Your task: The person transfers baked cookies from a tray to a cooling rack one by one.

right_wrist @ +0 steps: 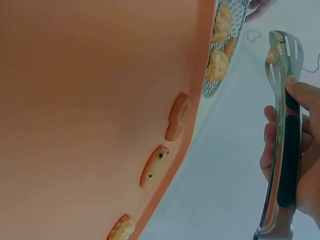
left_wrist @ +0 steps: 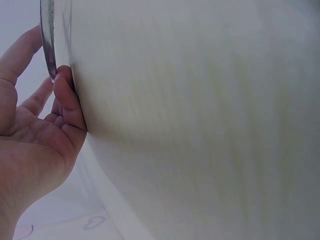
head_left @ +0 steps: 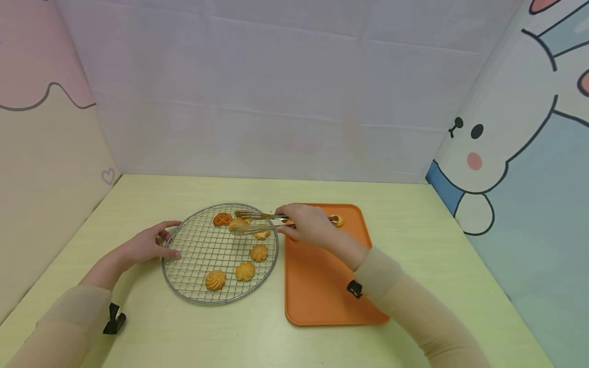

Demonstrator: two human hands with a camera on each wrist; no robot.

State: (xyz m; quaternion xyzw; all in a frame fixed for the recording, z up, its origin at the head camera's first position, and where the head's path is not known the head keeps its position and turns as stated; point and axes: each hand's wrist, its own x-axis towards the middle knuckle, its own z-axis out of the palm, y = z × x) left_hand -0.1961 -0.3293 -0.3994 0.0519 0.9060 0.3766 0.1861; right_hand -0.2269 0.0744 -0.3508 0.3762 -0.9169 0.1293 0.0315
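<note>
My left hand [head_left: 149, 244] grips the near-left rim of a round wire cooling rack [head_left: 195, 255], thumb on top; in the left wrist view its other fingers [left_wrist: 70, 102] curl low beside the rim. Metal tongs [right_wrist: 287, 160] with dark grips are held in my right hand [head_left: 308, 225], their slotted ends reaching over the rack's far right part. Between those ends is a golden cookie [head_left: 238, 224]. On the mesh lie a brown pretzel-shaped cookie [head_left: 223, 219], a swirled cookie [head_left: 215, 280] and several flower-shaped cookies [head_left: 245, 271] along the right side.
Right of the rack lies an orange tray [head_left: 322, 286], partly under my right forearm. Along its far edge are an oval brown cookie [right_wrist: 178, 117], a cookie with dark specks [right_wrist: 155, 167] and a golden cookie [right_wrist: 121, 229]. A pale wall [head_left: 276, 102] stands behind the table.
</note>
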